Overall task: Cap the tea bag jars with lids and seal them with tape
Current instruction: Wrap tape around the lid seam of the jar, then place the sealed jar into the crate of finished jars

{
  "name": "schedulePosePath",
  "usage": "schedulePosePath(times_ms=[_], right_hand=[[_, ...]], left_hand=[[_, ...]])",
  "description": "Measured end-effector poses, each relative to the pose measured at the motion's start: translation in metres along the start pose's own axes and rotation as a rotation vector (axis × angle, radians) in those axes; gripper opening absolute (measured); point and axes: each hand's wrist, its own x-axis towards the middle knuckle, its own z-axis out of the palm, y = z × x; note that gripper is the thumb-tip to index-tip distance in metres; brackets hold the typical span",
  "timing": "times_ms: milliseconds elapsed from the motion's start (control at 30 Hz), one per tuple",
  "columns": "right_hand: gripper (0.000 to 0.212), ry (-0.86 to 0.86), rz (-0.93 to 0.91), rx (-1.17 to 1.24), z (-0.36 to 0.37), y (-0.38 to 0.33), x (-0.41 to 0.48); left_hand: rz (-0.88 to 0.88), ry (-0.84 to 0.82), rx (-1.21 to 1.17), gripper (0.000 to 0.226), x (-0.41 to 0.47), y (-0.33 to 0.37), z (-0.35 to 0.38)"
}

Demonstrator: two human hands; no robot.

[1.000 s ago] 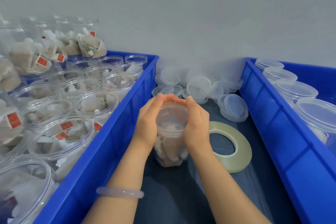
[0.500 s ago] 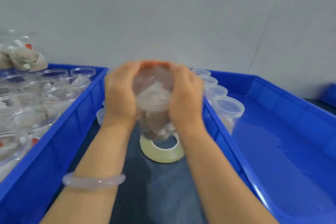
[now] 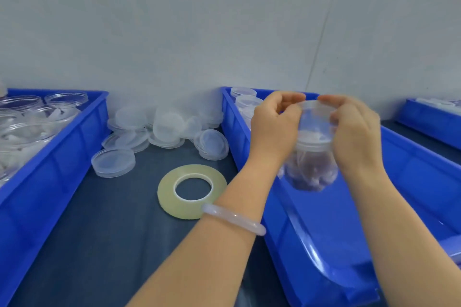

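Observation:
A clear plastic jar point(image 3: 311, 169) of tea bags with a lid on its top hangs in the air above the right blue bin point(image 3: 411, 182). My left hand point(image 3: 274, 127) grips its left side near the lid and my right hand point(image 3: 354, 134) grips its right side; the fingertips of both curl over the lid's rim. On the dark table between the bins a roll of clear yellowish tape point(image 3: 192, 190) lies flat. Behind the roll sits a pile of loose clear lids point(image 3: 162, 132).
The left blue bin point(image 3: 50, 162) holds several open jars of tea bags. A few capped jars point(image 3: 245, 101) stand at the far end of the right bin. A third blue bin point(image 3: 434, 119) is at the far right. A grey wall closes off the back.
Both hands lifted the capped jar off the table and carried it right, over the right bin. The view swung right with it, so the left bin's jars have slid mostly out of frame.

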Motion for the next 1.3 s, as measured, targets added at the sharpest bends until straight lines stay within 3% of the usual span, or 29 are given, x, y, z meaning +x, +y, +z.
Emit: schedulePosePath(times_ms=[133,233,433,533,633,700,800,867,1067,1167,1300], right_hand=[[0.038,-0.274,0.225,-0.38,0.0,0.029,0.006],[0.03,-0.555,0.168,-0.746,0.008,0.042,0.0],[0.015,-0.673,0.136,-0.882,0.02,0.039,0.0],[0.025,-0.7,0.147,-1.094,0.03,0.04,-0.002],[0.039,-0.655,-0.14,-1.287,0.053,0.025,-0.006],[0.038,-0.624,-0.367,-1.149,0.078,0.003,-0.012],[0.02,-0.673,-0.521,-0.844,0.128,-0.04,-0.027],[0.024,-0.764,-0.593,-0.72,0.167,-0.06,-0.041],[0.021,-1.121,-0.461,-0.392,0.272,-0.087,-0.106],[0.033,-1.229,-0.402,-0.389,0.304,-0.089,-0.126],[0.037,-1.22,-0.36,-0.37,0.323,-0.082,-0.131]], left_hand=[[-0.025,0.002,0.283,0.025,-0.008,-0.031,-0.005],[-0.013,-0.067,0.462,0.031,-0.015,-0.043,-0.005],[-0.034,-0.122,0.663,0.034,-0.017,-0.043,-0.012],[-0.061,-0.215,0.73,0.035,-0.02,-0.032,-0.024],[-0.026,-0.222,0.822,0.034,-0.016,-0.008,-0.054],[0.028,-0.15,0.899,0.035,-0.008,0.015,-0.084],[0.073,0.019,1.01,0.031,0.005,0.052,-0.137],[0.035,0.107,1.115,0.029,0.008,0.068,-0.179],[-0.375,0.174,1.638,0.026,-0.002,0.079,-0.293],[-0.521,0.145,1.69,0.031,-0.004,0.075,-0.326],[-0.561,0.069,1.649,0.032,0.002,0.067,-0.343]])
